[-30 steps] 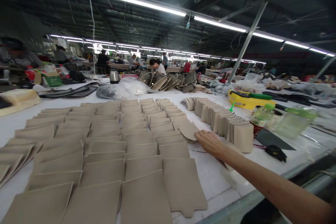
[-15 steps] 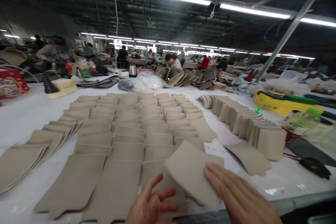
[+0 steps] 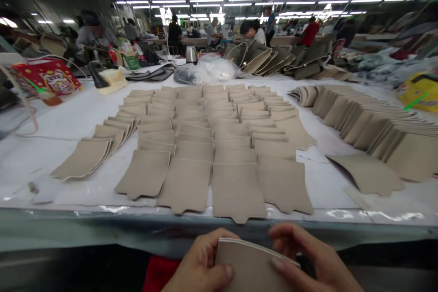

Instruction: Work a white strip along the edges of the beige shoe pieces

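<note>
Low in front of me, before the table's edge, I hold a beige panel [image 3: 249, 264] of leather-like sheet; its pale top edge looks like more than one layer. My left hand [image 3: 201, 262] grips its left side, thumb flat on the face and fingers behind. At the right side, the thumb of my right hand [image 3: 315, 255] presses the face near the top corner, its fingers curled over behind. The lower part of the panel is out of frame. Beyond it, overlapping rows of similar beige panels [image 3: 236, 187] cover the middle of the white table [image 3: 85, 196].
A fanned row of panels [image 3: 362, 123] stands at right, with one loose panel [image 3: 369, 175] before it. Further back are a brush [image 3: 111, 81], a clear plastic bag [image 3: 215, 68], a metal kettle [image 3: 191, 54] and a red box [image 3: 51, 75]. Several people work in the background.
The panel has moved from over the rows to in front of the table edge. My left hand, open before, now grips it together with my right. The camera view has tipped down and turned left.
</note>
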Available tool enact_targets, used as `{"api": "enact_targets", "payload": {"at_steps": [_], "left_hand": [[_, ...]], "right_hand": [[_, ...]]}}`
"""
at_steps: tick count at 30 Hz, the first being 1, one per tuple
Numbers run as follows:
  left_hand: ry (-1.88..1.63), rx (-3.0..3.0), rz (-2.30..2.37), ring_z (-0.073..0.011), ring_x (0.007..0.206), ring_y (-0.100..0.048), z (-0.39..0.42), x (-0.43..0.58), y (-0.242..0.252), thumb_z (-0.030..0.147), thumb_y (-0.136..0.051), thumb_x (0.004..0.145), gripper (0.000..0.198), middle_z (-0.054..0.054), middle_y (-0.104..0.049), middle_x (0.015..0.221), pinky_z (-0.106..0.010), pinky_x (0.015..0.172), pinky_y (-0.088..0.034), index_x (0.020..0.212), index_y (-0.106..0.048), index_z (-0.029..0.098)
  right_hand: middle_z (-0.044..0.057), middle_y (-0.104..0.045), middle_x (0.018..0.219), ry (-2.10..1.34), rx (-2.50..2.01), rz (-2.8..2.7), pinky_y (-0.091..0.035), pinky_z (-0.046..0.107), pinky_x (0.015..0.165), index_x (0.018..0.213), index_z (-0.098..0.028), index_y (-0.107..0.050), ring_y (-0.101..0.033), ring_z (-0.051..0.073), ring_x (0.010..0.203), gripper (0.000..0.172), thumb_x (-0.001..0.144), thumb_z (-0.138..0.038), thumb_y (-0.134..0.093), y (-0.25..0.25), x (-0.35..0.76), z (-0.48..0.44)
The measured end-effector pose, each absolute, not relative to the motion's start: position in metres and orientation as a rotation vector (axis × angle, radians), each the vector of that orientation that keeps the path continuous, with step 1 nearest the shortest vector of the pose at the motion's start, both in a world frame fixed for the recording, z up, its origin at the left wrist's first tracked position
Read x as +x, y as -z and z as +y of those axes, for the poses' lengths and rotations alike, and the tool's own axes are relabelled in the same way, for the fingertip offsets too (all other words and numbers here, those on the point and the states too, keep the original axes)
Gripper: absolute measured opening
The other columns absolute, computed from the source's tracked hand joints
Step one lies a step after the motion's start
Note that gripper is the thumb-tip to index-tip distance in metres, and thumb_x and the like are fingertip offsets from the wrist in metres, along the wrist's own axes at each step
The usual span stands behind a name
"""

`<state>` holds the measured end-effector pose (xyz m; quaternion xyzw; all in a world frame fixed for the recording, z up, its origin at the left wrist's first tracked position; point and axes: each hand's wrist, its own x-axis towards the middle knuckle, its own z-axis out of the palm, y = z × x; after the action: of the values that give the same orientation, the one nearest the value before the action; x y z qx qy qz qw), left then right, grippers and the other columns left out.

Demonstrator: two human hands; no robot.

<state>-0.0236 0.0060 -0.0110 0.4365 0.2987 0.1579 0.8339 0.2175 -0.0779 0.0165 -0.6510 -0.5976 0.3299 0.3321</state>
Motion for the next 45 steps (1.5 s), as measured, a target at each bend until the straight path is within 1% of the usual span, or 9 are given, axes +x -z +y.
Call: {"api": "enact_targets", "payload": {"at_steps": [3,6,10,16,20,29,34,39,45], "left_hand": [[-0.212,1.197,0.738,-0.0135,0.072,-0.046,0.013,-0.023,-0.012,0.047,-0.066,0.078,0.039,-0.001,-0.054,0.079,-0.022,0.062,-0.033,0.097,-0.063,0.013],[-0.158,1.481,0.851,-0.0122,0.069,-0.043,0.027,-0.017,-0.033,0.041,-0.053,0.086,0.031,0.001,-0.050,0.070,-0.022,0.059,-0.031,0.077,-0.063,0.013],[0.034,1.528,0.808,-0.0097,0.060,-0.038,0.044,-0.009,-0.044,0.028,-0.055,0.076,0.018,0.004,-0.046,0.062,-0.021,0.053,-0.027,0.070,-0.063,0.013],[0.173,1.491,0.748,-0.0095,0.058,-0.038,0.058,-0.010,-0.042,0.024,-0.056,0.065,0.015,0.005,-0.045,0.058,-0.021,0.053,-0.029,0.068,-0.066,0.012],[0.158,1.430,0.768,-0.0095,0.057,-0.034,0.057,-0.010,-0.040,0.026,-0.058,0.064,0.016,0.005,-0.043,0.057,-0.023,0.052,-0.026,0.065,-0.064,0.012],[0.118,1.474,0.783,-0.0106,0.060,-0.037,0.051,-0.010,-0.038,0.023,-0.053,0.063,0.012,0.004,-0.043,0.059,-0.022,0.054,-0.028,0.063,-0.061,0.013],[0.121,1.479,0.798,-0.0104,0.058,-0.035,0.045,-0.008,-0.031,0.022,-0.052,0.062,0.010,0.005,-0.042,0.058,-0.023,0.051,-0.025,0.062,-0.059,0.014],[0.125,1.511,0.784,-0.0099,0.056,-0.032,0.041,-0.007,-0.027,0.021,-0.051,0.062,0.009,0.005,-0.039,0.056,-0.024,0.050,-0.024,0.061,-0.058,0.015],[0.109,1.544,0.763,-0.0095,0.056,-0.032,0.038,-0.008,-0.028,0.021,-0.048,0.062,0.009,0.006,-0.039,0.056,-0.023,0.048,-0.023,0.061,-0.056,0.016]], "right_hand": [[-0.002,-0.061,0.076,-1.154,-1.594,-1.473,-0.047,0.022,0.062,0.101,-0.021,-0.060,-0.059,0.016,0.069,0.017,0.091,-0.034,-0.058,-0.018,0.199,-0.072],[-0.003,-0.060,0.079,-1.190,-1.491,-1.518,-0.043,0.023,0.064,0.106,-0.022,-0.057,-0.056,0.015,0.072,0.018,0.090,-0.028,-0.058,-0.019,0.191,-0.066],[-0.003,-0.057,0.080,-1.149,-1.435,-1.679,-0.041,0.024,0.065,0.092,-0.022,-0.054,-0.053,0.015,0.072,0.004,0.089,-0.021,-0.055,-0.020,0.189,-0.061],[0.001,-0.058,0.086,-0.798,-1.375,-2.010,-0.042,0.029,0.070,0.088,-0.021,-0.053,-0.053,0.018,0.079,0.014,0.092,-0.009,-0.047,-0.021,0.181,-0.060],[0.004,-0.060,0.092,-0.556,-1.365,-2.112,-0.039,0.035,0.079,0.091,-0.021,-0.059,-0.052,0.022,0.087,0.014,0.091,-0.008,-0.054,-0.025,0.171,-0.061],[0.003,-0.058,0.081,-0.313,-1.360,-2.092,-0.031,0.037,0.076,0.084,-0.018,-0.059,-0.050,0.022,0.077,0.012,0.093,-0.012,-0.054,-0.015,0.160,-0.062],[0.000,-0.056,0.077,-0.292,-1.356,-2.091,-0.029,0.034,0.072,0.078,-0.019,-0.057,-0.049,0.020,0.074,0.013,0.086,-0.009,-0.060,-0.014,0.159,-0.061],[-0.001,-0.057,0.080,-0.511,-1.423,-2.145,-0.032,0.033,0.072,0.078,-0.019,-0.057,-0.051,0.019,0.078,0.019,0.078,-0.004,-0.068,-0.020,0.164,-0.060],[0.002,-0.061,0.085,-0.555,-1.421,-2.244,-0.036,0.035,0.076,0.081,-0.019,-0.058,-0.053,0.020,0.083,0.014,0.085,-0.007,-0.062,-0.027,0.166,-0.056]]}}
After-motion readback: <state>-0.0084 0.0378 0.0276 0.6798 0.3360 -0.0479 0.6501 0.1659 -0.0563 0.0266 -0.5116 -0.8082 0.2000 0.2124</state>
